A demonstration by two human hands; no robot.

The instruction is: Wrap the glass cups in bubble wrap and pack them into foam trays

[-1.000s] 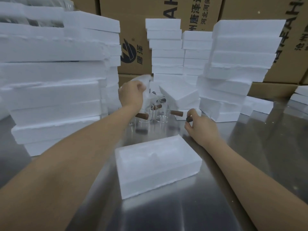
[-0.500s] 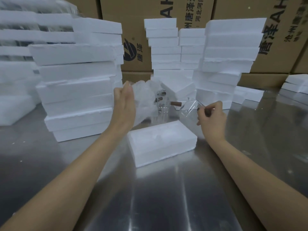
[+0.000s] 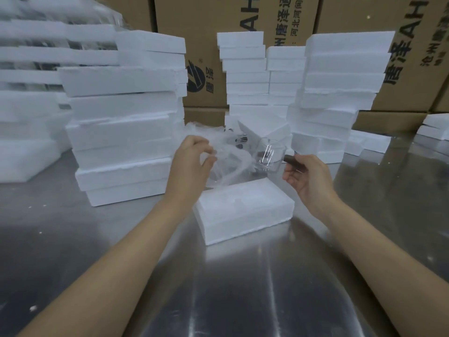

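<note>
Stacked brown cardboard cartons with dark printed lettering close off the back of the head view, and in front of them a reflective stainless-steel tabletop carries tall piles of white rectangular foam trays on the left and more at centre and right. One closed white foam tray lies alone on the table, nearest the person and just below both hands. Above its far edge, the left hand pinches a crumpled sheet of clear bubble wrap between thumb and curled fingers, so the sheet hangs in the air. Just right of the sheet, the right hand grips the dark brown wooden handle of a clear glass cup, raised off the table and tilted towards the wrap. Whether cup and wrap touch cannot be told.
</note>
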